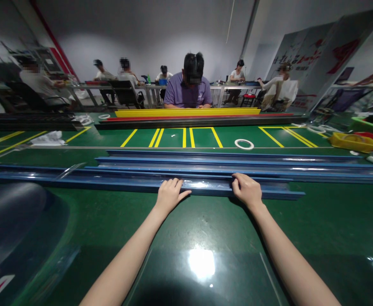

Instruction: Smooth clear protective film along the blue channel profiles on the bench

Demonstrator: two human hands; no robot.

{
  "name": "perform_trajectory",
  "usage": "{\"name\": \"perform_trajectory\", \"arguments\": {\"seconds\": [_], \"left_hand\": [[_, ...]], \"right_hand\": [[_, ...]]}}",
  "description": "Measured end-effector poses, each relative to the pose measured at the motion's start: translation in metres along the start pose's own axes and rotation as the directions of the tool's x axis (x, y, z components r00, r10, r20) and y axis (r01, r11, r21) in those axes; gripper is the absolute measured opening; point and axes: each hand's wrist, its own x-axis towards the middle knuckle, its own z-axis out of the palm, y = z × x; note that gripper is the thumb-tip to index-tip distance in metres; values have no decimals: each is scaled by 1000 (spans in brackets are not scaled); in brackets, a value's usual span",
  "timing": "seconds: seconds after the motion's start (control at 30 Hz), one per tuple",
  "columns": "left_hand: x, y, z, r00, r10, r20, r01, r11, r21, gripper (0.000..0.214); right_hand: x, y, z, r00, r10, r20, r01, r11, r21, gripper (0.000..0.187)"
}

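A long blue channel (202,182) with a shiny, film-like inner surface lies lengthwise across the green table. My left hand (169,194) rests over its near wall, fingers laid across the channel and the thumb stretched out to the right. Farther right, my right hand (247,189) is closed at the same channel, with the fingers curled and the thumb against them; the fingertips are partly hidden. Just beyond, more blue channels (317,169) lie side by side. A strip of clear film (71,170) sticks up from the nearest channel toward its left end.
Yellow strips (186,112), red strips and black strips (180,123) lie across the table's far side, before a seated person in purple (188,91). A white tape ring (244,144) and yellow tray (354,142) are at right. A dark rounded object (17,216) stands near left.
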Motion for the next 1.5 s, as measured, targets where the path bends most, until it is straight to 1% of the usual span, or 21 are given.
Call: {"name": "perform_trajectory", "arguments": {"seconds": [0.1, 0.3, 0.4, 0.5, 0.6, 0.73, 0.87, 0.97, 1.1, 1.23, 1.33, 1.4, 1.43, 1.47, 1.5], "left_hand": [[-2, -2, 1, 998, 38, -49, -38, 999, -3, 40], [-4, -7, 1, 995, 20, -101, -22, 1000, -20, 38], [-5, -8, 1, 993, 14, -114, -17, 999, -29, 38], [-5, -9, 0, 993, 15, -121, -18, 999, -28, 38], [-5, -8, 0, 992, 24, -124, -26, 999, -19, 40], [-4, -6, 0, 992, 46, -118, -47, 999, -7, 40], [-3, -5, 0, 993, 68, -100, -69, 998, -8, 39], [-3, -5, -1, 994, 68, -92, -68, 998, 0, 39], [-3, -5, -1, 994, 69, -88, -68, 998, 9, 39], [-3, -4, -1, 994, 68, -89, -67, 998, 9, 39], [-2, -4, -1, 994, 66, -86, -65, 998, 6, 39], [-2, -4, -1, 995, 65, -79, -64, 998, 7, 39], [-2, -4, -1, 995, 64, -76, -63, 998, 9, 39], [-2, -4, -1, 995, 63, -72, -62, 998, 11, 39], [-2, -4, -1, 996, 61, -70, -61, 998, 13, 39]], "right_hand": [[0, 1, 1, 1000, -9, -2, 9, 1000, 1, 27], [1, 5, 1, 1000, -19, 9, 19, 1000, -24, 27], [-1, 12, 0, 1000, -23, -3, 23, 999, -38, 27], [-5, 24, -2, 1000, -10, -12, 10, 998, -55, 28], [-11, 40, -7, 1000, 21, -19, -22, 998, -54, 28], [-19, 59, -11, 992, 111, -51, -114, 993, -44, 28], [-22, 67, -14, 985, 165, -43, -167, 985, -32, 28], [-21, 65, -15, 979, 201, -14, -201, 979, -13, 28], [-16, 57, -18, 956, 294, 9, -294, 956, 3, 27], [-11, 49, -18, 925, 381, 6, -380, 924, -37, 29], [-4, 40, -15, 892, 451, -31, -452, 890, -61, 33], [4, 30, -13, 877, 477, -56, -478, 878, -13, 38], [8, 22, -12, 879, 474, -50, -473, 881, 32, 40], [13, 13, -11, 888, 460, -26, -457, 886, 81, 42], [18, 2, -10, 908, 417, 30, -417, 898, 141, 42]]}}
